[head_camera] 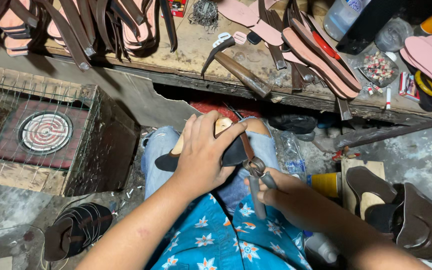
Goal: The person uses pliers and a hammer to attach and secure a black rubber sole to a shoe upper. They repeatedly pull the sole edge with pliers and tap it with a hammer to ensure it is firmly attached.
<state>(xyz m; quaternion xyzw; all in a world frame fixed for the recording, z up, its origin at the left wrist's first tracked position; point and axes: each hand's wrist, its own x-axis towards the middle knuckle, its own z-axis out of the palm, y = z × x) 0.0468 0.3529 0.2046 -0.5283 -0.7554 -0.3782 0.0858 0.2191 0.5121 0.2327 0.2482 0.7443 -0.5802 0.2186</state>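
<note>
My left hand presses down on a dark sandal mounted on a wooden last, resting on my lap over blue jeans. My right hand grips metal pliers, whose jaws clamp a brown leather strap at the sandal's right edge. The strap runs up from the jaws over the sandal. Most of the sandal is hidden under my left palm.
A worn wooden bench ahead holds a hammer, pink insoles, brown straps, a plastic bottle and a dish of small nails. A wire-caged electric coil heater stands left. Finished dark sandals lie right, another pair lower left.
</note>
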